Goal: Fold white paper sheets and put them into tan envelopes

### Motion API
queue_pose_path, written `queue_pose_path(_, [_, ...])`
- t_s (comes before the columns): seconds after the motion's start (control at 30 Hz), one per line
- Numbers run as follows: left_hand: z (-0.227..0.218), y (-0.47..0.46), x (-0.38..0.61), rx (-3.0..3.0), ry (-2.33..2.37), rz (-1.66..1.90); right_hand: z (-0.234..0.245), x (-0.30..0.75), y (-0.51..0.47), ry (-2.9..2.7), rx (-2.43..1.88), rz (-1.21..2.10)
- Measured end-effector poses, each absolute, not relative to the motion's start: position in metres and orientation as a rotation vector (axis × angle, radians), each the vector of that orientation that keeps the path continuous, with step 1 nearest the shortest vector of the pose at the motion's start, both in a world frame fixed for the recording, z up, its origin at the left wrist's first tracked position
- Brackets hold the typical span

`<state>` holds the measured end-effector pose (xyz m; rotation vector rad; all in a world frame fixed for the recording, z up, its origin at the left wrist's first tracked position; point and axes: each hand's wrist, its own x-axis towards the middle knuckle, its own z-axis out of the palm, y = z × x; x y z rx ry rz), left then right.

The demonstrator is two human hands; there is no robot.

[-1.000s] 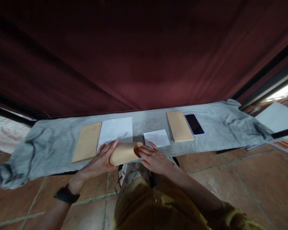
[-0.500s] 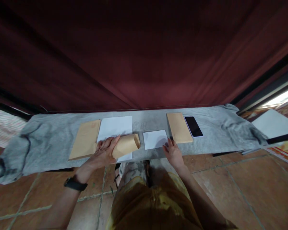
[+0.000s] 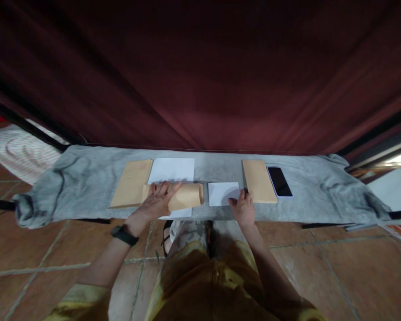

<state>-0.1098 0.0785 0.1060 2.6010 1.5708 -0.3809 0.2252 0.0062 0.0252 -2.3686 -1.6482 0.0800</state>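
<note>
My left hand, with a dark band on its wrist, grips a brown paper envelope, thumb and fingers across its top. The envelope's right end gapes a little. Under it lies a stack of white paper, partly covered. My right hand pinches the right edge of a small white sheet, which rests on the grey cloth. Left of the white stack is a pile of brown envelopes. Another brown envelope sits just right of my right fingers.
A phone with a dark screen lies beside the right envelope. Grey cloth covers the narrow bench. A dark red curtain hangs along its far side. At the far right are a white board and a coloured print.
The view has shifted, so the bench appears farther right. The envelope under my left hand has flattened, and its opening gapes less. My right hand stays at the small sheet's edge.
</note>
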Motion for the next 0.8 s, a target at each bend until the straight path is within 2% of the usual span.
queue_pose_path(0.53, [0.088, 0.089, -0.118, 2.404, 1.461, -0.330, 0.012, 0.236, 0.023, -1.457, -2.208, 0.232])
queue_pose_path(0.8, [0.085, 0.091, -0.120, 2.406, 1.445, -0.302, 0.010, 0.242, 0.026, -1.239, -1.968, 0.533])
